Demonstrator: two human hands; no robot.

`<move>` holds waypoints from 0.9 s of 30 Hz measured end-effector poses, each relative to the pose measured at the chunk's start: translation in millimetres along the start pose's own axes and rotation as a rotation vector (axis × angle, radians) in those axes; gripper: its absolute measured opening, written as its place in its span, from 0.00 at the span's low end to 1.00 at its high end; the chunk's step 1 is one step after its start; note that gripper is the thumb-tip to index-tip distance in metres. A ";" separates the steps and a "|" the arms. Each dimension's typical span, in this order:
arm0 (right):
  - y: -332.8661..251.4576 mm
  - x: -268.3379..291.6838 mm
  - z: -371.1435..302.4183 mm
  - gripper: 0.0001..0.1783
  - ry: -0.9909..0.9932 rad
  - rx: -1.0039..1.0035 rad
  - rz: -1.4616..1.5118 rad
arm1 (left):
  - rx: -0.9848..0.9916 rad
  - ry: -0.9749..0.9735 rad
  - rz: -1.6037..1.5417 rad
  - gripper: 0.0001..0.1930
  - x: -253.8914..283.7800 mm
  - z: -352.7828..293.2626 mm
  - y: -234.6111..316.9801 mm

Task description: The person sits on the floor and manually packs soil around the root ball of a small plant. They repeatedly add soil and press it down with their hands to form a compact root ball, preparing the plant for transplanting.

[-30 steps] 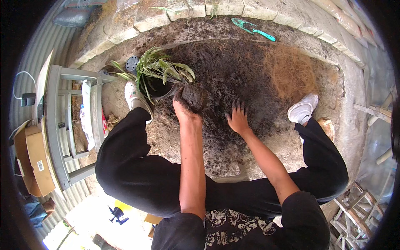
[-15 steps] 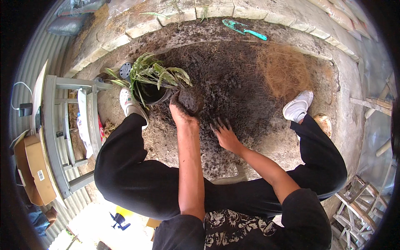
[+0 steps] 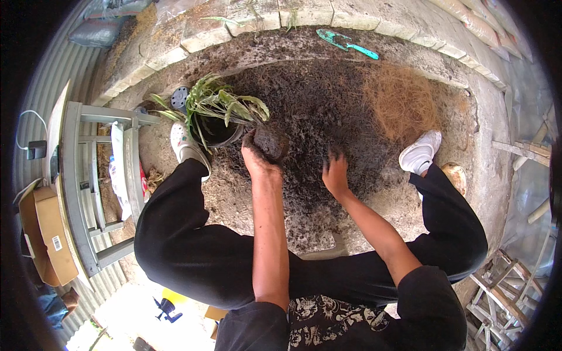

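My left hand (image 3: pixel 260 157) is wrapped round the dark, soil-caked root ball (image 3: pixel 272 144) of a leafy plant (image 3: pixel 219 102). Its long green leaves tip to the left, over a black pot (image 3: pixel 218 131). To the right, my right hand (image 3: pixel 335 175) reaches down into a spread of loose dark soil (image 3: pixel 316 93). Its dirt-covered fingers blend into the soil and blur, so their grip cannot be made out. Both hands are smeared with soil.
A turquoise hand trowel (image 3: pixel 348 44) lies by the far brick edging (image 3: pixel 263 23). Brown fibre (image 3: pixel 404 99) is heaped at the right, near my white shoe (image 3: pixel 420 152). A small grey pot (image 3: pixel 180 98) sits behind the black one. A grey metal frame (image 3: pixel 73 175) stands at the left.
My right hand has moved right and a little away from me over the soil, and its spread fingers have drawn in. My left hand still holds the root ball in nearly the same place.
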State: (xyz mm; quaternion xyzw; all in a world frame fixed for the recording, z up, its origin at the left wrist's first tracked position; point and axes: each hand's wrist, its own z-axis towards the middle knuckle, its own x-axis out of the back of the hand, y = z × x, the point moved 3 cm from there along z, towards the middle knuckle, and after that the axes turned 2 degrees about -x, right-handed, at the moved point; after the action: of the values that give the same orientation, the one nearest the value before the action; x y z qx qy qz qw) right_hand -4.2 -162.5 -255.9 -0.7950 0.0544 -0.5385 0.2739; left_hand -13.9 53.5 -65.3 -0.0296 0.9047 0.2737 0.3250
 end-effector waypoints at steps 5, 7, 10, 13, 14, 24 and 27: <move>-27.8 -25.5 25.8 0.34 0.071 0.034 -0.045 | 0.021 -0.079 -0.051 0.15 6.9 8.9 -0.3; -33.3 -35.6 18.8 0.35 0.095 0.090 -0.202 | 0.014 -0.060 -0.045 0.15 8.1 9.4 0.7; -31.3 -48.7 0.1 0.32 0.076 0.163 -0.199 | -0.013 -0.052 -0.042 0.15 0.6 4.5 1.9; -33.4 -48.5 -25.9 0.30 -0.019 0.223 -0.119 | -0.018 -0.092 -0.018 0.15 4.8 7.7 0.6; -34.4 -44.7 -32.9 0.29 -0.061 0.215 -0.117 | -0.023 -0.091 -0.012 0.15 6.3 8.2 0.3; -9.6 -34.3 -15.6 0.20 0.015 -0.234 0.643 | -0.033 -0.054 -0.028 0.16 4.2 2.9 4.2; 15.2 -49.8 12.0 0.20 -0.044 -0.631 1.689 | -0.031 -0.056 -0.039 0.16 2.2 3.8 1.8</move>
State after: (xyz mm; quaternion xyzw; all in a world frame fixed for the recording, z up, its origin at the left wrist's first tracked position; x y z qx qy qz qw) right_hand -10.9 -151.7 -307.8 -0.5387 0.7602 -0.1027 0.3485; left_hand -13.8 57.2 -68.3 -0.0445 0.8901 0.2821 0.3551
